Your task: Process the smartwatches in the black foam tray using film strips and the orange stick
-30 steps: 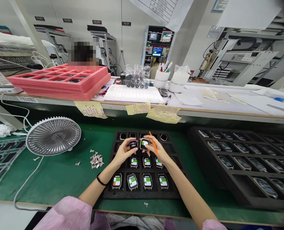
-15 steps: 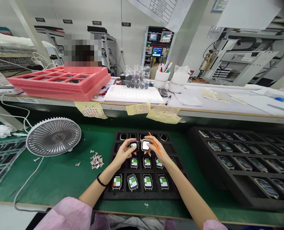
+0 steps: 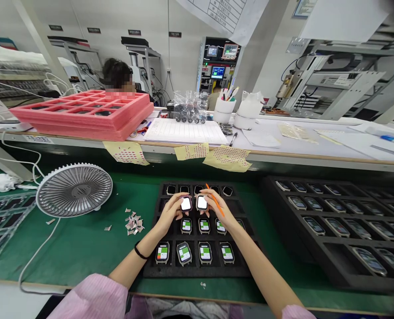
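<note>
My left hand (image 3: pixel 172 212) is closed round a square watch (image 3: pixel 186 204) whose screen is lit white. Beside it, my right hand (image 3: pixel 220 207) grips a second watch (image 3: pixel 201 203), also with a white screen, and an orange stick (image 3: pixel 214 199) slants across its fingers. Both hands are above the upper rows of a black foam tray (image 3: pixel 197 270). In the tray's lower rows lie several watches with green and white screens, such as one at the front left (image 3: pixel 162 252). Dark-screened watches (image 3: pixel 228 190) fill the back row.
A round fan (image 3: pixel 74 189) stands at the left, with small scraps (image 3: pixel 134 223) between it and the tray. Black trays of watches (image 3: pixel 343 274) lie at the right. Pink foam trays (image 3: pixel 126 126) sit on the shelf, and a person's head (image 3: pixel 117 74) shows behind them.
The left-hand watch's screen has turned from green and white to plain white, and my left thumb has drawn back off it. The person behind the pink trays has shifted slightly.
</note>
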`<state>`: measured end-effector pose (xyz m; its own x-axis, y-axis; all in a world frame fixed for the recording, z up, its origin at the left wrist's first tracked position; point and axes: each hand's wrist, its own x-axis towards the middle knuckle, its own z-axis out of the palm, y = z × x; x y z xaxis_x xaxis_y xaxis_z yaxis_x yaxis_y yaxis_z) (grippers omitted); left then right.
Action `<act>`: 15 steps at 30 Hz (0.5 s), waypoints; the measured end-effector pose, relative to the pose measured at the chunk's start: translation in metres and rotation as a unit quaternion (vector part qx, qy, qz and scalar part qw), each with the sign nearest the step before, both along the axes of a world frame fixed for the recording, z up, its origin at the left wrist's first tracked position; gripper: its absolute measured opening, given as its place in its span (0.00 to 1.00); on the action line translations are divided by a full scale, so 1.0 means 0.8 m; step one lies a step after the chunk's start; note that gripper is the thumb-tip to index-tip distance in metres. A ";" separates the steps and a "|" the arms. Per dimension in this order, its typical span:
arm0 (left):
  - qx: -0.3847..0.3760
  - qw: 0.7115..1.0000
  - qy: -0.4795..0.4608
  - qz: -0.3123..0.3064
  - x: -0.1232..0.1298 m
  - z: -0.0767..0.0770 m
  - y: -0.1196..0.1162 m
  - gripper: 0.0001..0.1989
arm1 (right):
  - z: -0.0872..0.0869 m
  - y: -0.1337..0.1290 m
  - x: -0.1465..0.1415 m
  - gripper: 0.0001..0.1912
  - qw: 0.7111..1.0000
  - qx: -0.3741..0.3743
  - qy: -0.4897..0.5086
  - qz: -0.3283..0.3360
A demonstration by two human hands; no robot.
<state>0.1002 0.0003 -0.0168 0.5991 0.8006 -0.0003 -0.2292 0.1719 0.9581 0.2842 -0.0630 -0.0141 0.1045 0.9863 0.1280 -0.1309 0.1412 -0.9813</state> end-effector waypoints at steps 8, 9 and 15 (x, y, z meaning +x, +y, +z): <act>0.005 1.000 0.009 0.001 0.000 0.003 -0.001 0.21 | -0.001 0.001 -0.001 0.15 1.000 0.007 0.012 0.014; 0.010 1.000 0.011 0.000 0.000 0.003 -0.001 0.21 | -0.001 0.000 -0.002 0.16 1.000 0.007 0.014 0.015; 0.039 0.999 0.008 -0.015 0.000 0.000 -0.002 0.26 | -0.001 0.000 -0.003 0.21 0.999 0.006 0.025 0.021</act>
<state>0.1004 -0.0010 -0.0167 0.6229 0.7806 0.0513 -0.2089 0.1028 0.9725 0.2819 -0.0634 -0.0152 0.0705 0.9883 0.1355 -0.1855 0.1464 -0.9717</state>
